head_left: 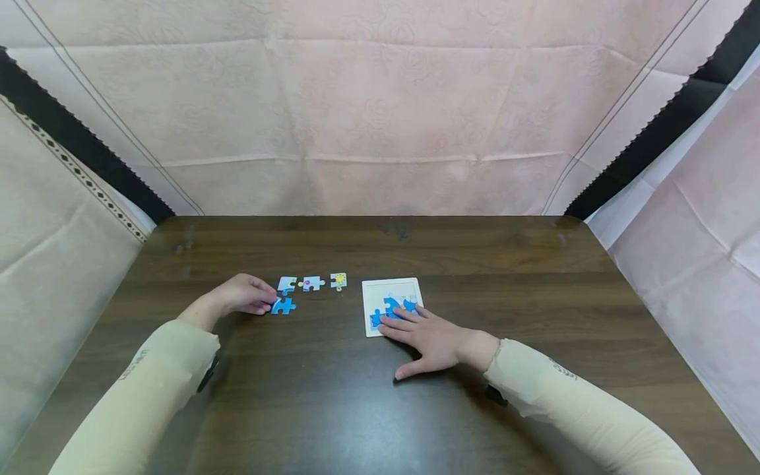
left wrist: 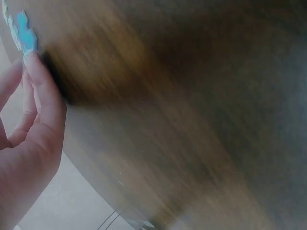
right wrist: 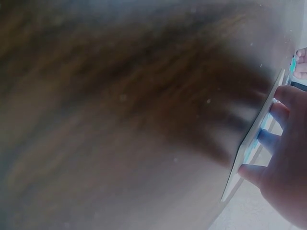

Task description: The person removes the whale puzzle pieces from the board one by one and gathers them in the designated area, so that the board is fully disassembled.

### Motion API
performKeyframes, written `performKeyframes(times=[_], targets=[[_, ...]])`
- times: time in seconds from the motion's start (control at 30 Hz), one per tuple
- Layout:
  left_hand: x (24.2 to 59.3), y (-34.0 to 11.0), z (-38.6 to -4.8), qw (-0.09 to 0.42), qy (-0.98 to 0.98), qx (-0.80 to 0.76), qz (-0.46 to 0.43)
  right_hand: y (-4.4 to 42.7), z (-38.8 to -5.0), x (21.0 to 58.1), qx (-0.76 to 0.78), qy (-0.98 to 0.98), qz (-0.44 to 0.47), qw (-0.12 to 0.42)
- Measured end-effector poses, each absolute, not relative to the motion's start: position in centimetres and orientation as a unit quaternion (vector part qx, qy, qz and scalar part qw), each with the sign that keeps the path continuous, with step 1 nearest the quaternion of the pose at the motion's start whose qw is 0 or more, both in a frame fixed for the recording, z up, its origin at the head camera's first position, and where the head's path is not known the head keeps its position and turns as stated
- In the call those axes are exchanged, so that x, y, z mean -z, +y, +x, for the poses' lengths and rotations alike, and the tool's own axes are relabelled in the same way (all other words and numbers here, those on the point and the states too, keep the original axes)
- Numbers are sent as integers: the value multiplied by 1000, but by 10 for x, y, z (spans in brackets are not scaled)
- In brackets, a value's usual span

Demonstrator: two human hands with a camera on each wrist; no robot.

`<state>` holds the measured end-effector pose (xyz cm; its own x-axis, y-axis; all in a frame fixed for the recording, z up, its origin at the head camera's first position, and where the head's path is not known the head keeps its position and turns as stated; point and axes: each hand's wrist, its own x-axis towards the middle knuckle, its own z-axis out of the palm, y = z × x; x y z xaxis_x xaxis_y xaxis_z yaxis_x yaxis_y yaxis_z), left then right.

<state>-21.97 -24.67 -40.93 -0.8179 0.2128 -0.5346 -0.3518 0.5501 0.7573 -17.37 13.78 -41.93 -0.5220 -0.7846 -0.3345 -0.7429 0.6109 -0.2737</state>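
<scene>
My left hand (head_left: 246, 295) pinches the left edge of a blue jigsaw piece (head_left: 285, 305) that lies on the table. In the left wrist view, the fingertips meet the near end of this piece (left wrist: 27, 34). My right hand (head_left: 432, 340) rests with spread fingers on a white square puzzle tray (head_left: 375, 289). Several blue pieces (head_left: 390, 305) lie in the tray's lower part, some hidden under the fingers. From the right wrist view, the fingertips press onto the tray (right wrist: 236, 178) seen edge-on.
Above the blue piece, a row of loose jigsaw pieces holds a light blue one (head_left: 287, 284), one with a pink spot (head_left: 311, 284) and one with a yellow sun (head_left: 338, 280). They lie left of the tray on a brown wooden table (head_left: 332, 396). A pale cloth (head_left: 380, 119) hangs behind.
</scene>
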Motion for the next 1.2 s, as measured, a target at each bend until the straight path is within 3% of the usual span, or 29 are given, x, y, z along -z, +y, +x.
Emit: performKeyframes(times=[0.37, 0.63, 1.2], targets=[[400, -223, -225, 273, 835, -477, 21, 142, -172, 418, 50, 880, -431, 192], [402, -184, -232, 308, 819, -481, 49, 150, -172, 416, 59, 887, -417, 191], [403, -109, -238, 329, 810, -480, 69, 168, -168, 428, 39, 894, -405, 188]])
